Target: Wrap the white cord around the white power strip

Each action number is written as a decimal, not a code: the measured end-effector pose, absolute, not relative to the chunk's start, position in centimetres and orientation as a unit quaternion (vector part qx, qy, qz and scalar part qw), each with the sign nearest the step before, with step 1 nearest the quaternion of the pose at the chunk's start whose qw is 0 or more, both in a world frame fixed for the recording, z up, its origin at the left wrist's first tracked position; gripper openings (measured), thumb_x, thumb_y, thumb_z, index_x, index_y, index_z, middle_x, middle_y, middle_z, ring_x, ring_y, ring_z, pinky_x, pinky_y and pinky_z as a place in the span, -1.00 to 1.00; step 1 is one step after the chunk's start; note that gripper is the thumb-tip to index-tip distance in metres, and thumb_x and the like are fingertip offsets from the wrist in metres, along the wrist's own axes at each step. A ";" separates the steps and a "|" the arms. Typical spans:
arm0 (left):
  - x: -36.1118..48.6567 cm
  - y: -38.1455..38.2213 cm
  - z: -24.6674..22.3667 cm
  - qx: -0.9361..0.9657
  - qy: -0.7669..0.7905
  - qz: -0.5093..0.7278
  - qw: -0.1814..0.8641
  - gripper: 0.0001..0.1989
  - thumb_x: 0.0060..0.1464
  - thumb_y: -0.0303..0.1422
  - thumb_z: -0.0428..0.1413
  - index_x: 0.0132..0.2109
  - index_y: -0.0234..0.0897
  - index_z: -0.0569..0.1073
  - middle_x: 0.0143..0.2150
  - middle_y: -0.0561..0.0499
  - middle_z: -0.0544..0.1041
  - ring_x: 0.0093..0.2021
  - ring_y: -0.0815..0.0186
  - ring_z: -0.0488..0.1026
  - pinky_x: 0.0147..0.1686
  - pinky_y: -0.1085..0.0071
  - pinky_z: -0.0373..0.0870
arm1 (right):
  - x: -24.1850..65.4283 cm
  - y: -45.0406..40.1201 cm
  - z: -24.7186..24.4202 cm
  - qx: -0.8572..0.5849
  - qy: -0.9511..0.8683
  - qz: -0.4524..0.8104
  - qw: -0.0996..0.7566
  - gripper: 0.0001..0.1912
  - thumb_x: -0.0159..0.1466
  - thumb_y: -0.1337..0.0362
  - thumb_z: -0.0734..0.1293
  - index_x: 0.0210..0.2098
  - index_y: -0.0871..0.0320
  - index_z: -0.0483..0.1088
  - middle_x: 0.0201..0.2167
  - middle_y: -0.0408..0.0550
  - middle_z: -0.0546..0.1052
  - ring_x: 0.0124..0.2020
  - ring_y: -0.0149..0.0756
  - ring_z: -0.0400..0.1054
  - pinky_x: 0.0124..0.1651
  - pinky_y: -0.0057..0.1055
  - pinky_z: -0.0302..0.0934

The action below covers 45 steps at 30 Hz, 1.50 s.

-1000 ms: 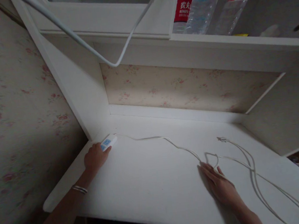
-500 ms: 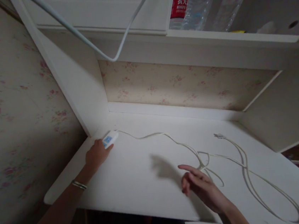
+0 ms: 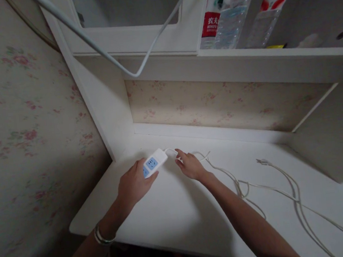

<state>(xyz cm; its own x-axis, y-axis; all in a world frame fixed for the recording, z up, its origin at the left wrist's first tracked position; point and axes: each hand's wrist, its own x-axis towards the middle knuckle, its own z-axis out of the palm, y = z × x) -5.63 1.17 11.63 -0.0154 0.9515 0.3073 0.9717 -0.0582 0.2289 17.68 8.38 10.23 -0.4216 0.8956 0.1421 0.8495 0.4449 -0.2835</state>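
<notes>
My left hand [image 3: 134, 181] is closed around the near end of a white power strip [image 3: 158, 157] with blue socket panels, tilted and raised a little off the white desk. Close to the strip's far end, my right hand [image 3: 190, 165] pinches the white power cord [image 3: 225, 171] between thumb and fingers. From there the cord runs right across the desktop in loose, crossing loops. Its plug [image 3: 263, 162], prongs pointing left, lies on the right part of the desk. My left wrist wears a silver bangle [image 3: 100, 236].
The white desk [image 3: 169, 222] sits under a shelf [image 3: 274, 52] holding several plastic bottles [image 3: 230, 20]. A bent pale tube [image 3: 102, 52] hangs across the upper left, in front of the cabinet. Floral wallpaper [image 3: 31, 131] covers the left wall.
My left hand has lifted the power strip off the desk and brought it rightward. My right hand, empty before, has moved up and left and taken hold of the cord. The view has shifted slightly.
</notes>
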 end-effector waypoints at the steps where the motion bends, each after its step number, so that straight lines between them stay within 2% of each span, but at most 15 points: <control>1: -5.6 1.2 11.7 -0.709 -0.678 -0.190 0.042 -0.50 0.12 -0.04 0.00 0.14 -0.15 0.25 -0.05 -0.08 0.49 -0.12 0.14 0.46 -0.23 0.32 0.30 | 17.6 8.2 10.1 -0.520 -0.844 0.086 0.101 -0.51 0.40 0.20 0.02 0.27 0.24 -0.05 0.04 0.21 0.43 -0.02 -0.14 0.37 0.05 -0.17 0.14; 3: -5.8 1.5 11.8 -0.721 -0.668 -0.169 0.076 -0.51 0.15 -0.09 0.00 0.16 -0.18 0.25 -0.08 -0.12 0.48 -0.13 0.13 0.45 -0.21 0.30 0.29 | 17.7 7.2 10.0 -0.509 -0.858 0.055 0.044 -0.53 0.41 0.18 0.01 0.24 0.25 0.01 -0.05 0.22 0.49 -0.18 -0.13 0.44 -0.15 -0.27 0.22; 5: -6.2 2.0 11.6 -0.730 -0.659 -0.143 0.110 -0.52 0.15 -0.16 0.01 0.18 -0.21 0.26 -0.09 -0.16 0.47 -0.13 0.12 0.43 -0.18 0.27 0.28 | 17.9 5.7 10.1 -0.474 -0.880 0.000 0.005 -0.59 0.41 0.19 -0.01 0.14 0.25 0.17 -0.15 0.21 0.53 -0.27 -0.13 0.46 -0.26 -0.32 0.21; 8: -6.3 2.8 11.2 -0.761 -0.623 -0.115 0.137 -0.52 0.11 -0.29 0.05 0.19 -0.17 0.26 -0.08 -0.15 0.46 -0.12 0.12 0.41 -0.15 0.24 0.26 | 18.3 3.8 11.5 -0.373 -0.926 -0.044 -0.022 -0.62 0.42 0.22 -0.01 -0.14 0.23 0.38 -0.31 0.12 0.55 -0.34 -0.21 0.44 -0.30 -0.37 0.17; 11: -5.5 3.1 11.1 -0.824 -0.540 -0.092 0.144 -0.47 0.04 -0.43 0.11 0.18 -0.10 0.28 -0.05 -0.10 0.47 -0.09 0.14 0.39 -0.10 0.22 0.22 | 18.7 3.4 13.8 -0.270 -0.962 -0.034 -0.022 -0.61 0.38 0.11 0.11 -0.32 0.21 0.44 -0.38 0.05 0.53 -0.33 -0.27 0.41 -0.27 -0.40 0.14; 15: -4.1 2.7 11.5 -0.891 -0.430 -0.082 0.121 -0.44 -0.01 -0.41 0.18 0.15 -0.05 0.28 -0.03 -0.03 0.46 -0.05 0.17 0.37 -0.07 0.24 0.19 | 19.8 4.7 16.5 -0.224 -0.966 0.101 0.077 -0.60 0.22 -0.09 0.28 -0.35 0.14 0.49 -0.43 -0.08 0.50 -0.34 -0.35 0.36 -0.22 -0.43 0.12; 18: -3.3 2.0 12.0 -0.916 -0.379 -0.096 0.088 -0.43 -0.02 -0.36 0.21 0.15 -0.04 0.26 0.00 -0.01 0.45 -0.02 0.19 0.35 -0.04 0.26 0.19 | 20.7 6.1 16.5 -0.276 -0.908 0.264 0.175 -0.58 0.07 -0.11 0.40 -0.40 0.16 0.47 -0.49 -0.16 0.43 -0.43 -0.42 0.28 -0.35 -0.49 0.08; 21: -3.0 1.4 12.7 -0.928 -0.347 -0.115 0.076 -0.42 -0.01 -0.33 0.20 0.17 -0.09 0.25 0.02 -0.02 0.44 -0.02 0.18 0.34 -0.04 0.26 0.20 | 21.3 7.2 14.9 -0.339 -0.806 0.427 0.230 -0.54 -0.05 -0.09 0.47 -0.50 0.21 0.38 -0.57 -0.25 0.32 -0.52 -0.48 0.16 -0.47 -0.52 0.00; 24: -2.9 1.0 13.1 -0.927 -0.333 -0.147 0.086 -0.44 0.02 -0.33 0.15 0.19 -0.12 0.24 0.01 -0.06 0.45 -0.04 0.16 0.35 -0.07 0.22 0.22 | 21.6 7.9 12.9 -0.363 -0.734 0.508 0.266 -0.53 -0.04 -0.08 0.45 -0.55 0.20 0.29 -0.65 -0.32 0.20 -0.58 -0.53 0.03 -0.51 -0.53 -0.07; 29: -3.0 1.1 13.0 -0.913 -0.342 -0.208 0.079 -0.46 0.02 -0.34 0.12 0.18 -0.12 0.26 0.00 -0.08 0.45 -0.06 0.17 0.38 -0.06 0.21 0.24 | 21.7 7.7 10.2 -0.398 -0.683 0.513 0.333 -0.52 0.14 -0.13 0.28 -0.56 0.18 0.23 -0.64 -0.29 0.15 -0.58 -0.51 -0.01 -0.50 -0.52 -0.07; 32: -3.0 1.7 13.1 -0.882 -0.398 -0.236 0.091 -0.46 0.04 -0.34 0.11 0.19 -0.15 0.26 0.02 -0.10 0.44 -0.04 0.16 0.38 -0.03 0.23 0.26 | 21.7 6.6 8.8 -0.414 -0.708 0.492 0.292 -0.52 0.27 -0.11 0.13 -0.49 0.18 0.26 -0.59 -0.24 0.22 -0.54 -0.46 0.08 -0.45 -0.49 0.01; 35: -3.1 2.6 13.3 -0.836 -0.477 -0.247 0.117 -0.45 0.07 -0.32 0.11 0.22 -0.16 0.23 0.02 -0.11 0.44 -0.03 0.14 0.39 -0.04 0.23 0.28 | 21.9 4.9 8.0 -0.429 -0.780 0.418 0.180 -0.53 0.35 -0.05 0.02 -0.37 0.17 0.30 -0.53 -0.17 0.33 -0.48 -0.39 0.19 -0.39 -0.46 0.08; 40: -3.2 3.8 12.9 -0.803 -0.548 -0.177 0.153 -0.45 0.06 -0.38 0.12 0.21 -0.09 0.25 0.02 -0.08 0.46 -0.04 0.10 0.38 -0.07 0.17 0.26 | 22.1 1.7 9.4 -0.439 -0.866 0.241 0.007 -0.65 0.37 0.05 0.09 -0.13 0.15 0.33 -0.38 -0.02 0.52 -0.37 -0.25 0.40 -0.34 -0.43 0.11; 42: -3.1 3.9 12.3 -0.801 -0.555 -0.155 0.163 -0.44 0.04 -0.43 0.11 0.21 -0.09 0.26 0.01 -0.09 0.47 -0.06 0.10 0.38 -0.09 0.16 0.25 | 22.2 0.7 10.7 -0.441 -0.883 0.157 -0.030 -0.67 0.36 0.07 0.12 -0.17 0.15 0.37 -0.37 0.02 0.54 -0.36 -0.21 0.43 -0.35 -0.43 0.10; 45: -2.6 3.7 11.2 -0.817 -0.538 -0.133 0.160 -0.44 0.03 -0.48 0.10 0.19 -0.07 0.27 0.00 -0.08 0.47 -0.09 0.12 0.38 -0.11 0.17 0.24 | 22.5 0.3 12.9 -0.424 -0.902 0.084 0.001 -0.60 0.38 0.04 0.08 -0.30 0.14 0.41 -0.38 0.01 0.55 -0.39 -0.26 0.43 -0.35 -0.44 0.08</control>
<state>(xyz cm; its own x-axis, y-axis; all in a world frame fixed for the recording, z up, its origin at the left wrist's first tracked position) -2.61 3.71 11.21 0.3868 0.8360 0.3892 0.9211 -0.3708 -0.1189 22.48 0.34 12.93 -0.6409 0.7645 -0.0695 0.7641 0.6267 -0.1527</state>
